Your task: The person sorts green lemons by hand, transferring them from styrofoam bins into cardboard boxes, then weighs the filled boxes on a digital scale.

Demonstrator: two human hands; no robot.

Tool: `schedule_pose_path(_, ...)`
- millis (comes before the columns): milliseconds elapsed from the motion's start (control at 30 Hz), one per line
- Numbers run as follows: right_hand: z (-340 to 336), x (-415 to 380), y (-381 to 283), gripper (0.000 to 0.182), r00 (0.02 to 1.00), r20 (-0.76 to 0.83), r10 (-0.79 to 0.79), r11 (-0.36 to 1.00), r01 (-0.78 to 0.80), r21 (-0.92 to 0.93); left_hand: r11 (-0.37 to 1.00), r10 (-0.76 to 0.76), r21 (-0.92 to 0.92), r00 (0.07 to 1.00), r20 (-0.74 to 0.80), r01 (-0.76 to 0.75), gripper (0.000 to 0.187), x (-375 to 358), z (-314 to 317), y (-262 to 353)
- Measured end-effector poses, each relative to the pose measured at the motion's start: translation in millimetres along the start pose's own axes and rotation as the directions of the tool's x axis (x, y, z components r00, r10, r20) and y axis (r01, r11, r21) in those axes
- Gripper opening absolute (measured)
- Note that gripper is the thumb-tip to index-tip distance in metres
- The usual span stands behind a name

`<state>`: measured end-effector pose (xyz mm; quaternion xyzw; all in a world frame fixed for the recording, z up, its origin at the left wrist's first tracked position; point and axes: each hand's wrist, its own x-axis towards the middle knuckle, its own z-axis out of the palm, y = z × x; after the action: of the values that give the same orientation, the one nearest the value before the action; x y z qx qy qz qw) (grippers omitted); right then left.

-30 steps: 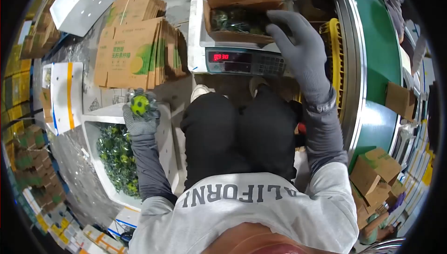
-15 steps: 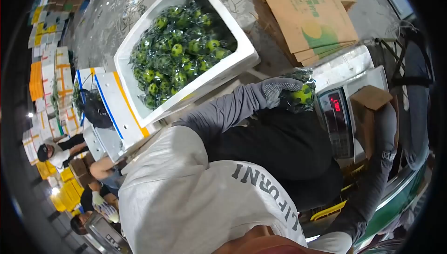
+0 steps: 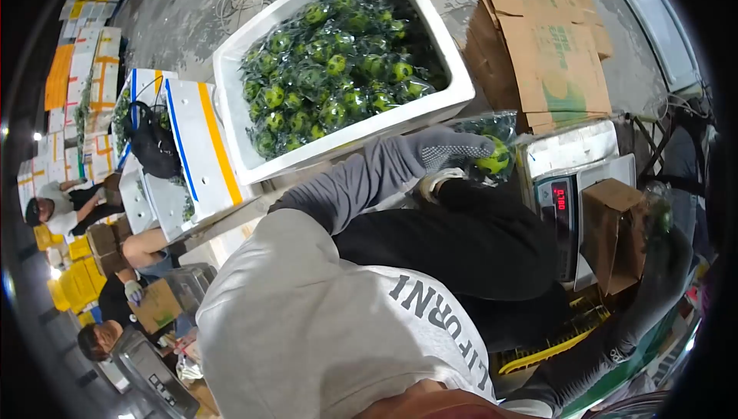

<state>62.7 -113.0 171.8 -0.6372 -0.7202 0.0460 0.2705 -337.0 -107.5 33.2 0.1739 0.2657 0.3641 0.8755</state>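
My left hand point(image 3: 460, 148), in a grey glove with a dotted palm, is closed on a plastic bag of green fruit point(image 3: 493, 159) just left of the scale. My right hand point(image 3: 670, 241), in a dark glove at the far right, appears closed round another bag of green fruit point(image 3: 658, 207); its fingers are partly hidden. Beside that hand, a small open cardboard box point(image 3: 613, 227) rests on the digital scale point(image 3: 565, 231), whose red digits are lit. Above my left arm, a white foam box point(image 3: 350, 134) holds many bagged green fruits point(image 3: 330, 65).
Flattened cardboard boxes point(image 3: 550, 42) are stacked beyond the scale. A white foam block point(image 3: 570, 148) lies at the scale's head. Below it is a yellow crate point(image 3: 550, 351). To the left stand foam boxes with a black bag point(image 3: 156, 141) on top, and co-workers point(image 3: 115, 307) sit behind.
My right hand has moved from behind the small cardboard box to its right, where a plastic bag now shows. My left hand keeps the bagged fruit. The view has shifted slightly.
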Motion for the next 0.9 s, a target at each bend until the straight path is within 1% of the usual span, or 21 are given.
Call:
schedule_pose_path(33, 6.8, 6.8, -28.0, 0.024, 0.998, 0.058, -0.009, 1.0, 0.009, 0.009, 0.995, 0.085, 0.05, 0.996, 0.017, -0.086, 0.04, -9.3, 2.7, 9.7)
schedule_pose_path(100, 33.4, 16.7, -82.9, 0.026, 0.997, 0.054, -0.054, 0.967, 0.039, 0.253, 0.953, 0.235, 0.197, 0.972, 0.005, -0.231, 0.05, -21.4, -14.4, 19.0)
schedule_pose_path(167, 61.4, 22.3, -133.9, 0.029, 0.993, 0.08, -0.086, 0.865, 0.034, 0.501, 0.911, 0.297, 0.3, 0.955, -0.006, -0.281, 0.064, -51.2, -23.3, 46.6)
schedule_pose_path(200, 72.6, 25.7, -157.0, 0.031, 0.988, 0.111, -0.103, 0.784, 0.013, 0.621, 0.867, 0.424, 0.281, 0.906, 0.017, -0.411, 0.063, -62.8, -20.7, 58.6)
schedule_pose_path(233, 78.3, 32.1, -179.7, 0.032, 0.967, 0.119, -0.227, 0.81, 0.12, 0.574, 0.823, 0.516, 0.267, 0.857, 0.019, -0.501, 0.065, -72.8, -31.2, 67.2)
schedule_pose_path(267, 82.1, 38.4, -198.6, 0.033, 0.929, 0.136, -0.344, 0.821, 0.227, 0.524, 0.753, 0.632, 0.299, 0.77, -0.083, -0.586, 0.066, -84.0, -36.1, 76.8)
schedule_pose_path(300, 86.1, 43.5, -211.6, 0.033, 0.893, 0.108, -0.438, 0.79, 0.324, 0.521, 0.622, 0.727, 0.487, 0.683, -0.07, -0.613, 0.064, -95.4, -52.1, 86.9)
schedule_pose_path(333, 87.6, 43.4, -213.7, 0.033, 0.882, 0.095, -0.462, 0.799, 0.367, 0.476, 0.613, 0.766, 0.436, 0.631, -0.124, -0.659, 0.058, -109.2, -77.0, 94.5)
schedule_pose_path(367, 89.8, 43.1, -212.0, 0.033, 0.87, 0.085, -0.486, 0.806, 0.409, 0.427, 0.595, 0.774, 0.581, 0.591, -0.228, -0.555, 0.047, -121.2, -90.0, 104.3)
schedule_pose_path(400, 91.5, 42.7, -208.1, 0.033, 0.857, 0.076, -0.509, 0.812, 0.449, 0.373, 0.602, 0.788, 0.559, 0.539, -0.298, -0.57, 0.043, -134.0, -93.1, 111.8)
schedule_pose_path(467, 88.1, 33.0, -189.4, 0.033, 0.901, 0.194, -0.387, 0.878, 0.297, 0.376, 0.471, 0.838, 0.792, 0.477, -0.265, -0.389, 0.05, -143.6, -128.1, 125.8)
schedule_pose_path(500, 87.2, 26.2, -177.3, 0.034, 0.917, 0.237, -0.32, 0.903, 0.219, 0.37, 0.39, 0.814, 0.919, 0.488, -0.314, -0.059, 0.055, -138.2, -140.2, 133.6)
schedule_pose_path(533, 85.1, 17.9, -164.8, 0.034, 0.928, 0.279, -0.248, 0.923, 0.139, 0.36, 0.254, 0.796, 0.926, 0.483, -0.364, 0.278, 0.059, -131.7, -135.6, 145.0)
schedule_pose_path(567, 81.2, 9.0, -151.0, 0.034, 0.928, 0.318, -0.195, 0.934, 0.077, 0.349, 0.08, 0.788, 0.813, 0.463, -0.406, 0.577, 0.064, -124.2, -133.8, 152.5)
schedule_pose_path(600, 76.0, -1.0, -136.2, 0.034, 0.924, 0.355, -0.141, 0.942, 0.014, 0.336, -0.019, 0.733, 0.751, 0.52, -0.438, 0.66, 0.067, -112.7, -135.9, 152.7)
schedule_pose_path(667, 66.4, -21.9, -109.7, 0.034, 0.93, 0.365, -0.051, 0.957, -0.059, 0.284, -0.243, 0.61, 0.602, 0.602, -0.515, 0.761, 0.073, -79.9, -137.3, 145.9)
schedule_pose_path(700, 61.7, -33.5, -97.4, 0.033, 0.941, 0.339, -0.017, 0.966, -0.072, 0.247, -0.312, 0.637, 0.474, 0.552, -0.539, 0.823, 0.068, -65.6, -136.8, 140.1)
schedule_pose_path(733, 56.2, -45.4, -88.8, 0.033, 0.95, 0.31, 0.018, 0.974, -0.087, 0.21, -0.265, 0.648, 0.523, 0.552, -0.525, 0.81, 0.067, -61.5, -142.9, 143.4)
schedule_pose_path(800, 41.7, -69.5, -78.6, 0.032, 0.924, 0.269, 0.271, 0.922, -0.329, 0.204, -0.175, 0.67, 0.617, 0.552, -0.496, 0.767, 0.063, -58.2, -159.1, 159.9)
schedule_pose_path(833, 35.8, -81.7, -75.5, 0.032, 0.886, 0.245, 0.394, 0.87, -0.445, 0.21, -0.051, 0.671, 0.735, 0.568, -0.476, 0.676, 0.056, -63.3, -163.5, 168.3)
schedule_pose_path(900, 25.5, -105.7, -73.0, 0.033, 0.821, 0.155, 0.549, 0.791, -0.571, 0.219, -0.012, 0.783, 0.771, 0.486, -0.389, 0.637, 0.055, -70.9, -141.3, 179.8)
